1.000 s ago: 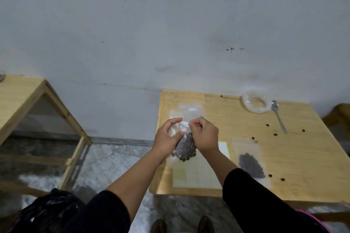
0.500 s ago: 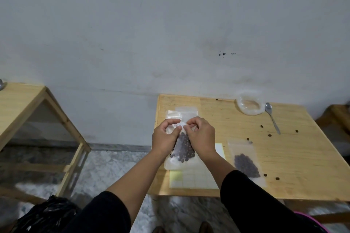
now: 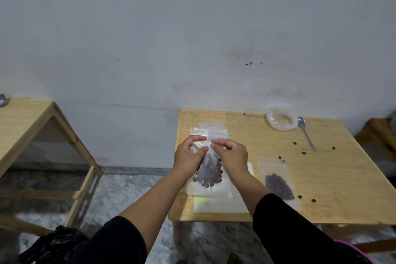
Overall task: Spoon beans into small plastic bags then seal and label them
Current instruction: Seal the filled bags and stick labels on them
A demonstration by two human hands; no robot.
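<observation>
Fingers (image 3: 198, 138) of the left hand (image 3: 189, 158) curl in a pinch on the top strip of the filled bag (image 3: 209, 172); fingers of the right hand (image 3: 232, 157) pinch the same strip just beside them, thumb tips nearly meeting at mid-width. Both hands grasp the bag.

Bag position: over the near left part of the table (image 3: 321, 188), lower edge above the label sheet (image 3: 222, 206); whether it rests on the sheet or is lifted clear, cannot tell. Dark beans (image 3: 210, 170) sit in its lower half.

Other items: second bag with beans (image 3: 278, 184) lies flat to the right, well apart from the hands. Empty bags (image 3: 211, 129) lie behind the hands. Clear dish (image 3: 280, 123) and spoon (image 3: 306, 133) at the far edge, just beside each other. Loose beans (image 3: 303, 153) scattered on the table.

Step in hand, judged: sealing the closure strip of the filled bag; spooning for this bag appears done.

Next move, judged: run the pinch outward along the strip to both ends with even pressure, keeping beans clear of the seal. Then peel one label from the sheet and press it on the bag. No label is visible on it yet.
</observation>
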